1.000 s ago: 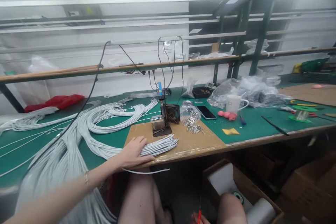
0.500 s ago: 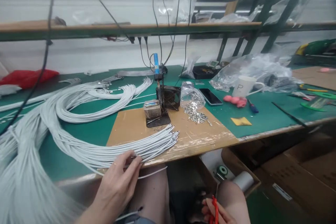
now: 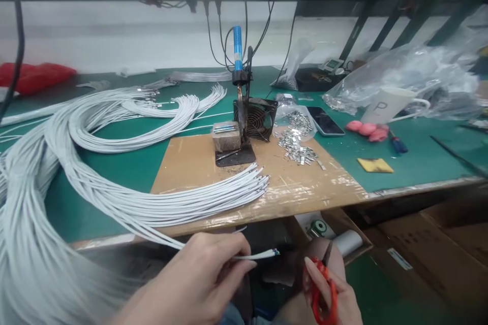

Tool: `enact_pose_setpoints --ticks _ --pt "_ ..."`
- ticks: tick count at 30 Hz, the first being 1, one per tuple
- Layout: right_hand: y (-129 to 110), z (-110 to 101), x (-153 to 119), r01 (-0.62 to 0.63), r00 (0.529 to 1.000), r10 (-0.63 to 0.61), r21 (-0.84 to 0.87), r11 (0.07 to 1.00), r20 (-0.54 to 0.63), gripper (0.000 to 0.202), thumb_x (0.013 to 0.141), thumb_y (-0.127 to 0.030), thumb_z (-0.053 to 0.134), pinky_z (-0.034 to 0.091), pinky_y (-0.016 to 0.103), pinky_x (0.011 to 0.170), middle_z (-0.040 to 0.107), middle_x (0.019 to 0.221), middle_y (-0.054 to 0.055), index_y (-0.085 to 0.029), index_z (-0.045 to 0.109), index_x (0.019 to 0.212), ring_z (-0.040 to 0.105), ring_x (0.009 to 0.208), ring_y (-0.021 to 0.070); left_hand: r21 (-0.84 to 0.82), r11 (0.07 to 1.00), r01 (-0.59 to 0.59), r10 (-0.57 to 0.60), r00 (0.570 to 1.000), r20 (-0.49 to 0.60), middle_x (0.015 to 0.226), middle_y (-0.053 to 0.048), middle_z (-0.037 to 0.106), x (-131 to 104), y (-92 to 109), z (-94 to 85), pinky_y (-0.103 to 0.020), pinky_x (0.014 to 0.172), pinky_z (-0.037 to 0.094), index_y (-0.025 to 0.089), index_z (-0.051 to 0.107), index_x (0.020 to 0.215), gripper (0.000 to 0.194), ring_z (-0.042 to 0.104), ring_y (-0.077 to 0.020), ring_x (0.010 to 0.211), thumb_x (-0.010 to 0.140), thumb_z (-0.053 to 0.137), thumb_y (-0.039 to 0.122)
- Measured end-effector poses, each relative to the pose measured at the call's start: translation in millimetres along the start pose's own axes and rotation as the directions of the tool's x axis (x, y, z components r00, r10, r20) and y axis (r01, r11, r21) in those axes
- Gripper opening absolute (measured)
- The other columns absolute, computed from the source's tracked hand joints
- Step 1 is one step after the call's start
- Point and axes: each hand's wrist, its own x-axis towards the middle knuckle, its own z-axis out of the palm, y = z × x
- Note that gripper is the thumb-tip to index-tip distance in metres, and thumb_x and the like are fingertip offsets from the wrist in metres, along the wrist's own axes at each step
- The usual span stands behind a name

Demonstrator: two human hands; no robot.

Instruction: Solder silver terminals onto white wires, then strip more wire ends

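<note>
My left hand (image 3: 206, 274) pinches a white cable (image 3: 263, 254) whose dark-tipped end sticks out past the fingertips, in front of the table's edge. Behind it, a large bundle of white cables (image 3: 183, 208) curves from the left onto a brown board (image 3: 335, 183). Over my lap at the lower right, my right hand (image 3: 335, 289) is wrapped round red-handled scissors (image 3: 319, 292). Their dark blades point up and look closed. The scissors and the held cable end are apart.
On the board stand a soldering iron (image 3: 238, 48) in a holder and a black fan (image 3: 256, 119), beside a pile of metal pieces (image 3: 297, 144). A phone (image 3: 325, 121), a mug (image 3: 389, 105) and a yellow sponge (image 3: 375, 165) lie farther right. Below is a box holding rolls (image 3: 347, 245).
My left hand has moved right and now holds a cable end out in front of the table. The scissors have come up fully into view. The camera's view has tilted down.
</note>
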Motion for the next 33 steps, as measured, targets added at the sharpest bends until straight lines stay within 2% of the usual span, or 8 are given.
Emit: enact_pose_setpoints --ticks 4,8,13,18,22,25,28,33 --pt "-21.3 7.4 -20.4 -0.037 0.998 0.035 0.049 0.998 0.042 0.056 0.069 -0.058 0.089 0.041 0.022 0.043 0.054 0.046 0.001 -0.016 0.058 0.047 0.048 0.041 0.0101 -0.331 0.924 0.193 -0.18 0.981 0.071 0.074 0.001 0.064 15.8 8.8 10.9 -0.024 0.06 0.039 0.022 0.063 0.087 0.029 0.055 -0.0153 0.068 0.104 0.053 0.044" --pt "-34.6 20.0 -37.6 -0.049 0.991 0.043 0.047 0.998 0.131 0.046 0.064 -0.055 0.092 0.041 0.023 0.042 0.058 0.046 0.004 -0.015 0.072 0.057 0.053 0.042 0.0139 -0.706 0.654 0.273 -0.267 0.956 0.123 0.066 0.005 0.054 13.8 1.0 16.6 -0.02 0.046 0.024 0.018 0.065 0.09 0.034 0.032 -0.0075 0.051 0.096 0.066 0.051" --pt "-61.3 52.1 -53.5 0.019 0.991 -0.023 0.035 0.999 0.132 0.028 0.069 -0.047 0.088 0.047 0.018 0.053 0.067 0.067 0.003 -0.02 0.082 0.067 0.057 0.054 0.0108 -0.817 0.501 0.286 -0.328 0.936 0.127 0.064 0.004 0.054 3.4 -5.9 15.3 -0.017 0.042 0.019 0.015 0.064 0.086 0.038 0.031 -0.0037 0.047 0.089 0.076 0.051" --pt "-83.5 81.6 -53.0 0.125 0.979 -0.139 0.098 0.987 0.15 0.013 0.068 -0.032 0.09 0.051 0.014 0.061 0.07 0.073 0.001 -0.028 0.087 0.08 0.065 0.064 0.0113 -0.829 0.495 0.259 -0.298 0.947 0.118 0.06 0.005 0.052 7.0 -9.0 16.8 -0.016 0.04 0.024 0.017 0.061 0.082 0.038 0.035 -0.0029 0.042 0.091 0.074 0.051" --pt "-81.2 88.4 -44.0 0.115 0.941 -0.146 0.118 0.986 0.305 0.015 0.07 -0.029 0.09 0.056 0.018 0.06 0.072 0.072 0.003 -0.027 0.087 0.084 0.068 0.063 0.0147 -0.821 0.493 0.288 -0.285 0.945 0.161 0.058 0.006 0.049 6.4 -14.0 19.9 -0.016 0.04 0.027 0.018 0.06 0.083 0.037 0.04 -0.0055 0.044 0.093 0.07 0.053" --pt "-79.2 89.1 -42.6 0.093 0.953 -0.104 0.051 0.994 0.284 0.011 0.069 -0.03 0.089 0.057 0.022 0.061 0.075 0.076 0.005 -0.024 0.086 0.077 0.069 0.064 0.0175 -0.821 0.474 0.318 -0.276 0.939 0.205 0.057 0.006 0.049 5.1 -15.8 21.1 -0.016 0.04 0.028 0.02 0.058 0.082 0.034 0.042 -0.007 0.044 0.092 0.072 0.049" --pt "-82.5 90.1 -46.5 0.051 0.984 -0.05 -0.001 0.999 0.171 0.017 0.063 -0.033 0.09 0.052 0.023 0.057 0.07 0.067 0.004 -0.02 0.08 0.062 0.062 0.058 0.0156 -0.809 0.493 0.319 -0.294 0.937 0.19 0.058 0.006 0.051 8.4 -12.0 21.4 -0.018 0.043 0.031 0.019 0.058 0.079 0.031 0.043 -0.0085 0.047 0.089 0.075 0.043" --pt "-90.1 84.0 -50.4 0.034 0.976 -0.022 -0.051 0.998 0.217 0.024 0.066 -0.037 0.089 0.038 0.021 0.05 0.058 0.056 0.0 -0.018 0.076 0.059 0.047 0.052 0.01 -0.731 0.592 0.339 -0.364 0.922 0.133 0.066 0.002 0.055 12.5 -2.8 23.9 -0.02 0.053 0.035 0.019 0.058 0.072 0.028 0.047 -0.0126 0.061 0.083 0.076 0.036"
